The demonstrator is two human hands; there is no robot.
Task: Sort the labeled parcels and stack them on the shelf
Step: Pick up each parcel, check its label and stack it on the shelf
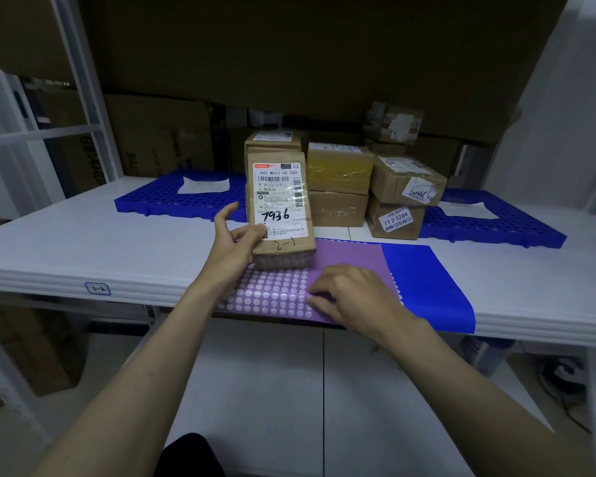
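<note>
My left hand (pixel 233 241) grips the parcel marked 7936 (pixel 281 210) upright on the purple dotted sheet (pixel 344 259), so I can read its label before sorting. My right hand (pixel 350 292) rests loosely curled on this sheet, holding nothing, perhaps to keep it flat

stacked parcels (pixel 341 187) block the shelf's (pixel 66 242) middle rear; its white left surface lies open.
</note>
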